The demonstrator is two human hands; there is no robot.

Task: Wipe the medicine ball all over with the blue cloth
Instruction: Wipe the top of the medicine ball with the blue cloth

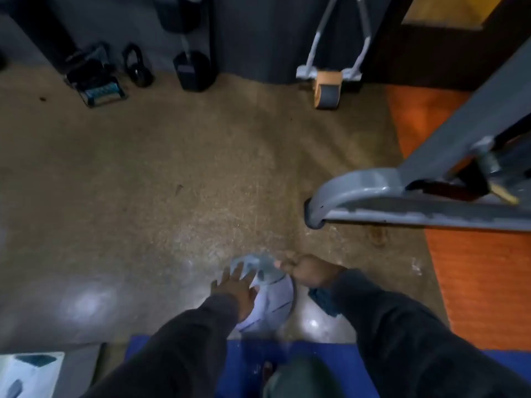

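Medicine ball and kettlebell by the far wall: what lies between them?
Only bare speckled floor between the medicine ball and kettlebell, in the head view.

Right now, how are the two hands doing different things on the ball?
The left hand lies flat on the ball with straight, spread fingers and holds nothing. The right hand is curled at the ball's right side and grips the blue cloth, which hangs below it. The left hand sits on top; the right hand is at the edge. Both touch the ball, and both arms wear dark sleeves.
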